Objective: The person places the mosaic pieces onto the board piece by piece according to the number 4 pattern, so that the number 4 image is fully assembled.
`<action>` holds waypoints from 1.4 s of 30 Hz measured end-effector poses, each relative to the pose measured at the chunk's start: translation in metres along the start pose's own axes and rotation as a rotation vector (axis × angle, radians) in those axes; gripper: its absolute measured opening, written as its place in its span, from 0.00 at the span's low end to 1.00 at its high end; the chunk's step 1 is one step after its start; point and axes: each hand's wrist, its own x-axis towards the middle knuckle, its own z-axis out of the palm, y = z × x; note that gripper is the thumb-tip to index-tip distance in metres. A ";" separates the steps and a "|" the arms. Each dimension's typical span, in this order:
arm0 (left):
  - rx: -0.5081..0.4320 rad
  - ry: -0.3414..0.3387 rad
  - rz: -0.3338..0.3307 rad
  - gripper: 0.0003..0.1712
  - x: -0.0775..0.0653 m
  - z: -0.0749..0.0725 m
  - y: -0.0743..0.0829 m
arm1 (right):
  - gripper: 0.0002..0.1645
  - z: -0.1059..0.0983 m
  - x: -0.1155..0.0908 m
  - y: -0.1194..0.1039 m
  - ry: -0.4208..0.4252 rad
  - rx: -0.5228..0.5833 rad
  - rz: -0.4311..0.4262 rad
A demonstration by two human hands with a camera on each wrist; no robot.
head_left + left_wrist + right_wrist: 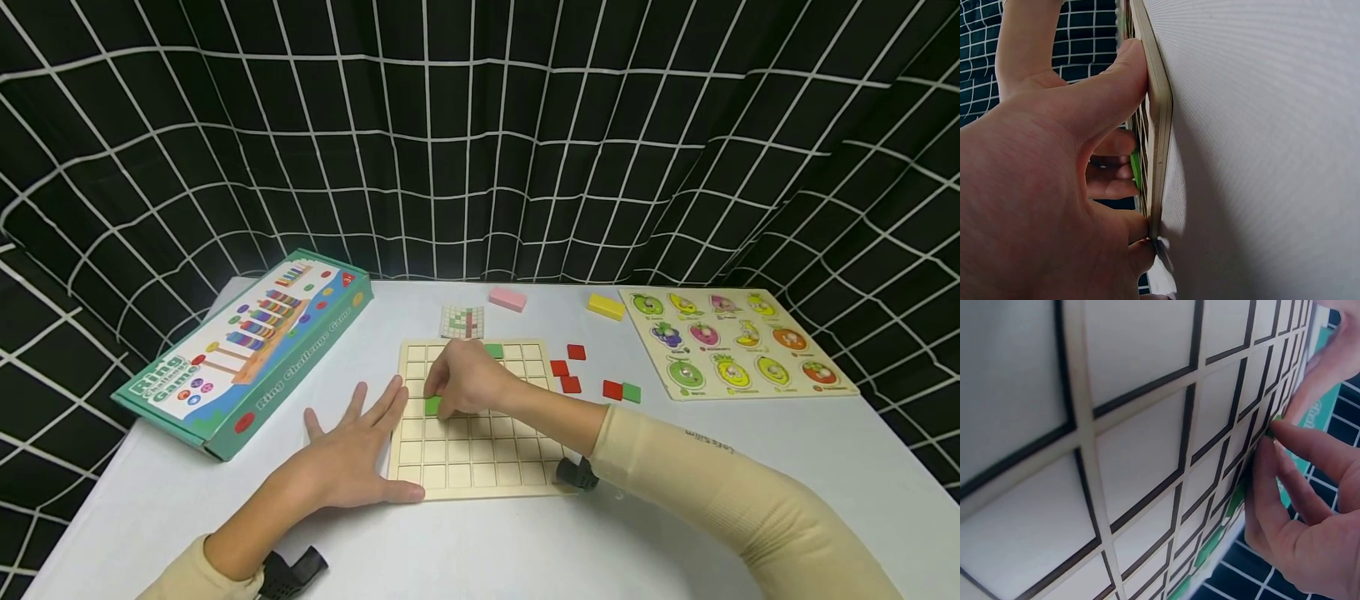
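Note:
A pale wooden grid board (480, 492) lies on the white table. My right hand (472, 379) is over its left half, fingers bent, pinching a green square tile (432, 406) at one of the cells. The right wrist view has that green tile (1277, 420) at the fingertips, mostly covered by them. Another green tile (493, 351) sits in the board's top part. More green tiles (1210, 545) beyond the right hand show in the right wrist view. My left hand (348, 458) rests at the board's left side, fingers spread, thumb on its lower left corner.
Several red tiles (576, 352) and a green tile (632, 392) lie right of the board. Behind it are a small pattern card (453, 322), a pink block (507, 299) and a yellow block (606, 307). A game box (247, 350) stands left, a fruit puzzle board (757, 382) right.

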 end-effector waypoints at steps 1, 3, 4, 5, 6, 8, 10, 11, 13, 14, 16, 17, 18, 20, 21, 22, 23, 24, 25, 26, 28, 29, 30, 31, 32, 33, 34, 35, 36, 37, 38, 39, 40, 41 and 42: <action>0.000 0.000 0.000 0.77 0.000 0.000 0.000 | 0.18 0.000 0.000 0.000 0.001 -0.005 -0.009; 0.002 -0.001 0.000 0.77 0.000 0.000 0.000 | 0.18 0.000 0.000 0.001 0.002 -0.015 -0.026; 0.003 -0.001 0.000 0.77 0.000 0.000 0.000 | 0.18 0.000 0.000 0.001 0.002 -0.017 -0.032; 0.004 0.000 0.000 0.77 0.000 0.000 0.000 | 0.18 0.000 0.000 0.001 0.000 -0.017 -0.035; 0.005 0.002 0.001 0.77 0.000 0.000 0.000 | 0.18 0.000 0.000 0.001 -0.001 -0.017 -0.039; 0.005 0.003 0.002 0.77 0.000 0.000 0.000 | 0.18 -0.001 0.000 0.001 -0.005 -0.012 -0.047; 0.004 0.003 0.001 0.77 -0.001 0.000 0.000 | 0.19 -0.001 -0.001 0.002 -0.014 -0.005 -0.054; 0.004 0.003 0.000 0.77 -0.001 0.000 0.000 | 0.19 -0.002 -0.001 0.002 -0.019 0.002 -0.055; 0.000 0.002 -0.002 0.77 -0.001 0.000 0.001 | 0.19 -0.003 -0.002 0.003 -0.030 0.019 -0.052; 0.001 0.003 -0.003 0.77 -0.001 0.000 0.000 | 0.19 -0.003 -0.002 0.003 -0.037 0.027 -0.047; 0.001 0.003 -0.004 0.77 0.000 0.000 0.000 | 0.19 -0.005 -0.003 0.003 -0.052 0.042 -0.037; 0.002 0.003 -0.004 0.77 0.000 0.000 0.000 | 0.19 -0.006 -0.004 0.003 -0.059 0.048 -0.032; 0.001 0.003 -0.004 0.77 0.000 0.001 0.000 | 0.19 -0.007 -0.004 0.003 -0.065 0.055 -0.026; 0.003 0.004 -0.004 0.77 0.000 0.001 0.000 | 0.19 -0.009 -0.006 0.003 -0.076 0.068 -0.016; 0.003 0.003 -0.003 0.77 0.000 0.001 0.000 | 0.19 -0.010 -0.006 0.004 -0.080 0.078 -0.015; 0.004 0.003 -0.002 0.77 0.000 0.002 0.000 | 0.19 -0.012 -0.007 0.004 -0.083 0.087 -0.013; 0.004 0.004 -0.001 0.77 0.000 0.002 0.000 | 0.18 -0.013 -0.008 0.005 -0.085 0.097 -0.012; 0.005 0.004 -0.002 0.77 0.001 0.002 -0.001 | 0.18 -0.015 -0.010 0.005 -0.085 0.106 -0.011; 0.006 0.004 -0.002 0.77 0.001 0.002 -0.001 | 0.17 -0.017 -0.011 0.005 -0.087 0.116 -0.011; 0.008 0.004 -0.003 0.77 0.001 0.002 -0.001 | 0.17 -0.020 -0.013 0.005 -0.088 0.125 -0.011; 0.012 0.006 -0.007 0.77 0.002 0.002 -0.001 | 0.17 -0.024 -0.016 0.007 -0.089 0.135 -0.013; 0.013 0.007 -0.008 0.77 0.002 0.002 -0.001 | 0.17 -0.026 -0.018 0.008 -0.090 0.139 -0.013; 0.012 0.010 -0.007 0.77 0.002 0.002 -0.001 | 0.17 -0.028 -0.019 0.009 -0.091 0.142 -0.014; 0.012 0.011 -0.007 0.77 0.002 0.002 -0.001 | 0.16 -0.030 -0.022 0.010 -0.092 0.143 -0.015; 0.012 0.012 -0.009 0.77 0.002 0.002 -0.001 | 0.16 -0.032 -0.024 0.011 -0.093 0.143 -0.017; 0.012 0.013 -0.009 0.77 0.002 0.002 -0.001 | 0.16 -0.034 -0.026 0.012 -0.093 0.141 -0.020; 0.012 0.016 -0.008 0.77 0.003 0.002 -0.001 | 0.16 -0.036 -0.028 0.014 -0.093 0.138 -0.025; 0.012 0.017 -0.007 0.77 0.002 0.002 -0.001 | 0.16 -0.038 -0.030 0.015 -0.094 0.139 -0.029; 0.012 0.019 -0.006 0.77 0.002 0.002 -0.001 | 0.16 -0.040 -0.032 0.017 -0.093 0.138 -0.033; 0.014 0.019 -0.008 0.77 0.003 0.002 -0.001 | 0.16 -0.041 -0.034 0.019 -0.091 0.139 -0.042; 0.014 0.020 -0.008 0.77 0.003 0.002 -0.001 | 0.15 -0.043 -0.035 0.021 -0.090 0.143 -0.049; 0.015 0.022 -0.008 0.77 0.003 0.002 -0.001 | 0.15 -0.044 -0.037 0.023 -0.088 0.144 -0.057; 0.013 0.023 -0.008 0.77 0.003 0.002 -0.001 | 0.15 -0.046 -0.039 0.026 -0.084 0.147 -0.066; 0.012 0.023 -0.009 0.77 0.002 0.002 -0.001 | 0.15 -0.047 -0.041 0.028 -0.081 0.151 -0.075; 0.011 0.023 -0.009 0.77 0.002 0.002 -0.001 | 0.14 -0.049 -0.043 0.030 -0.077 0.153 -0.083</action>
